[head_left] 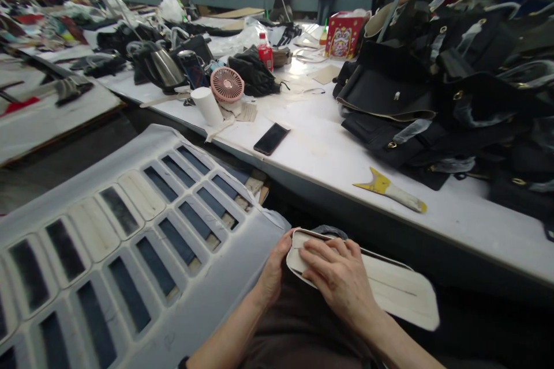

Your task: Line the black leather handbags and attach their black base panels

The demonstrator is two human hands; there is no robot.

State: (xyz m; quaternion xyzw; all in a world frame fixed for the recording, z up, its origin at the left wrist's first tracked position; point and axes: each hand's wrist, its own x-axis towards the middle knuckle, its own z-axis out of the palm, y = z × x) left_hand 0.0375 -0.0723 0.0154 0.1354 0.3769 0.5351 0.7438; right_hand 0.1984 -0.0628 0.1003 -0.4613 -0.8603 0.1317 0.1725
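Note:
A long cream panel (398,285) with rounded corners and a thin slit along it lies slanted over my lap. At its near left end, my left hand (276,265) is closed on the raised edge, thumb side up. My right hand (337,271) lies across the panel's top, with its fingers laid over the surface and pointing left. A dark edge shows along the panel's far side, and a bit of crumpled dark plastic (329,231) sticks out behind it. What is under the panel is hidden.
At left, a grey tray (216,282) with rows of slots holds several cream and black pieces. The white table (311,161) ahead bears a phone (272,138), a pink fan (227,84), a yellow-and-white flat tool (392,189) and piled black bags (389,86). People stand at the back.

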